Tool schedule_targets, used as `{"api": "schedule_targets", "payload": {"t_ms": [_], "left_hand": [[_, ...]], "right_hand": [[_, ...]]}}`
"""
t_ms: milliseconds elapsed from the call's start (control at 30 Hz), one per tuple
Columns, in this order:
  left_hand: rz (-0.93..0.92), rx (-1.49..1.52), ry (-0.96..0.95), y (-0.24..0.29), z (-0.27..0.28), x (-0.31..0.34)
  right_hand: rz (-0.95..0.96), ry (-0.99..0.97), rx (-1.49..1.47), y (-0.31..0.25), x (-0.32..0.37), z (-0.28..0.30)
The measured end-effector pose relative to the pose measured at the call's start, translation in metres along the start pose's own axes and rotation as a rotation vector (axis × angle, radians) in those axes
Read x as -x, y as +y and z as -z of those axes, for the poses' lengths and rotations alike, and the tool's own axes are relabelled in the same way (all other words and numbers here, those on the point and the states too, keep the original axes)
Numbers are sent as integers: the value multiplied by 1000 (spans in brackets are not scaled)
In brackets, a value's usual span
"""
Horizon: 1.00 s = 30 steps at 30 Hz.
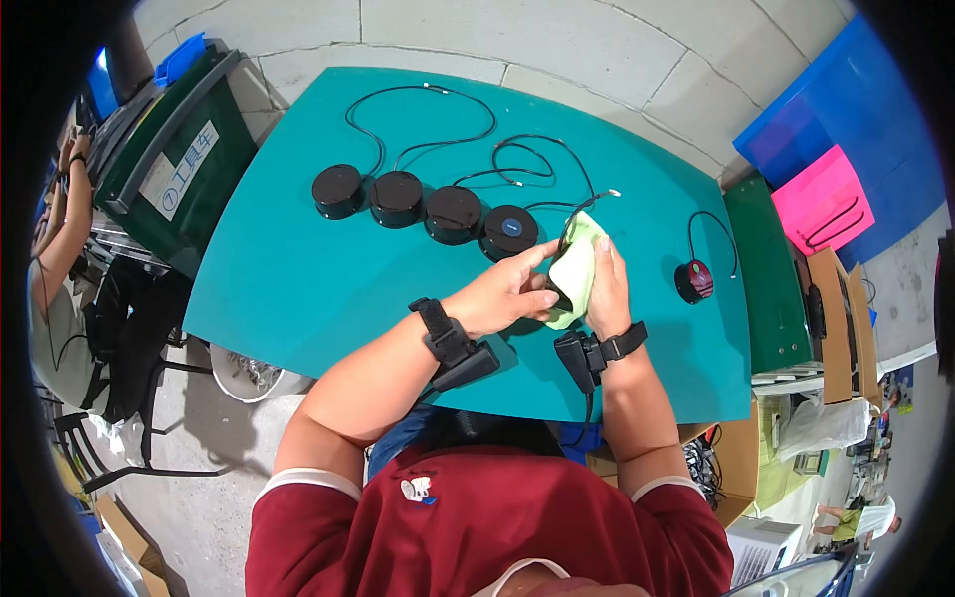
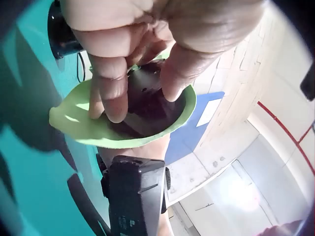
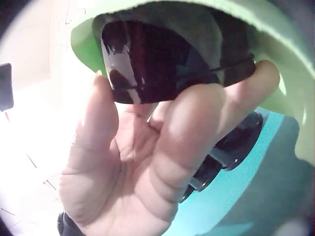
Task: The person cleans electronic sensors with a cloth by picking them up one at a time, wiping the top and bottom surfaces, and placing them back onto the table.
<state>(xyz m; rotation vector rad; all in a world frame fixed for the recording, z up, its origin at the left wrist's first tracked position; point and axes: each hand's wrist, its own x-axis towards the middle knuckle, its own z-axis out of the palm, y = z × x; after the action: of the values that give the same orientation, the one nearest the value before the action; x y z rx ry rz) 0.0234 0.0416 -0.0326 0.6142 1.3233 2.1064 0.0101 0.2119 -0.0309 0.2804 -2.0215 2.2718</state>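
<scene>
A light green cloth point(image 1: 574, 279) wraps partly round a glossy black round device point(image 2: 150, 103) above the table. My left hand point(image 1: 502, 296) grips the device at its edge, thumb and fingers spread around it; the right wrist view shows these fingers against the black casing point(image 3: 147, 59). On the cloth's other side, my right hand point(image 1: 609, 289) holds the cloth against the device, its fingers pointing away from me. The cloth hides its palm. A dark cable point(image 1: 565, 235) comes out at the top of the cloth.
Several black round devices point(image 1: 396, 199) with cables stand in a row on the green table point(image 1: 288, 289), left of and beyond my hands. A smaller device with a reddish top point(image 1: 694, 282) lies at the right. A white bin point(image 1: 249, 376) stands below the left edge; another person's arm point(image 1: 70, 214) shows far left.
</scene>
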Motion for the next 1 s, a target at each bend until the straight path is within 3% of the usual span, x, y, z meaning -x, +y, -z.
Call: {"api": "schedule_targets", "payload": {"t_ms": [67,133,233,300,367,567,1000], "left_hand": [[51,-48,47,4,2,2],[148,-414,145,8,8,3],[158,-616,222,11,17,5],[129,-603,237,7,21,5],[130,-651,288,9,21,5],[95,-633,270,3,24,3],[52,-669,227,-2,26,1]], "right_hand": [[40,17,97,0,-2,2],[53,60,141,3,-6,10],[36,127,196,4,-13,25],[6,157,205,5,-15,37],[36,189,506,7,-19,47],[16,203,780,8,-26,47],[51,202,961,39,-71,37]]}}
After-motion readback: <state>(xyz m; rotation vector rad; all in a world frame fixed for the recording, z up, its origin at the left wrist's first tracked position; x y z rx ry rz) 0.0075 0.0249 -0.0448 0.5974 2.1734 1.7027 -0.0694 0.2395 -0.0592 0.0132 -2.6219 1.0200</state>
